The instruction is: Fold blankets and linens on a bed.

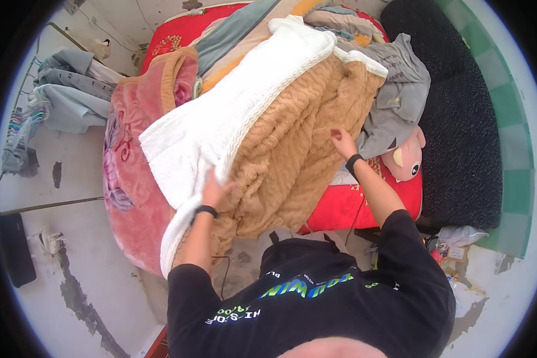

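1. Blanket (292,143), tan and ribbed on one face with a white fleecy lining, lies draped across the bed (340,206); its lining is turned back in a broad white band along the left side, and its lower end hangs over the bed's near edge.
2. The left hand (216,190) grips the blanket at the seam where white meets tan, fingers curled into the fabric, a black band on the wrist.
3. The right hand (342,142) rests on the tan face near the blanket's right edge, fingers loosely bent; whether it pinches the cloth or only touches it is hard to tell.
4. Under the blanket, one pink flowered blanket (125,179) spills off the bed's left side toward the floor.
5. One grey garment (400,89) lies just beside the blanket's right edge, with one pink plush toy (404,158) below it.
6. A black mat (459,119) fills the bed's far right.
7. Bare pale floor (77,250) opens to the left, where a rack of clothes (65,89) stands well apart.
8. Two hands, two wristbands, two blankets in view.
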A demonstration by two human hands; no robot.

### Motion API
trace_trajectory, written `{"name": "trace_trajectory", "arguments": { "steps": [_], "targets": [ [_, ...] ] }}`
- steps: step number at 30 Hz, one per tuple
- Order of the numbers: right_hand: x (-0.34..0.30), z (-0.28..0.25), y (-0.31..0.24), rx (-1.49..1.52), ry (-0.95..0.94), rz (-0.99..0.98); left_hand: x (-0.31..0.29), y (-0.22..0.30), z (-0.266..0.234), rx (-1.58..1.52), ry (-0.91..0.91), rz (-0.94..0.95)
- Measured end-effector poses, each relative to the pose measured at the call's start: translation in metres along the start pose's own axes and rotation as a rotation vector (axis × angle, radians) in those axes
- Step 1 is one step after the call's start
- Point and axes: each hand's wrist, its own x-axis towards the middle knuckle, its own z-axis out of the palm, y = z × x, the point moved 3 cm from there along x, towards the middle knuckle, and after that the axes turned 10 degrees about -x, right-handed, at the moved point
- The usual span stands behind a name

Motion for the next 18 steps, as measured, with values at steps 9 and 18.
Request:
{"name": "trace_trajectory", "arguments": {
  "steps": [9, 18],
  "targets": [
    [0.08, 0.031, -0.019, 0.497, 0.035, 0.297, -0.205, -0.047, 0.115, -0.067, -1.022, -0.166],
    [-0.051, 0.06, -0.004, 0.102, -0.424, -0.157, -0.118, -0.052, 0.049, -0.008, -0.744, -0.141]
  ]
}}
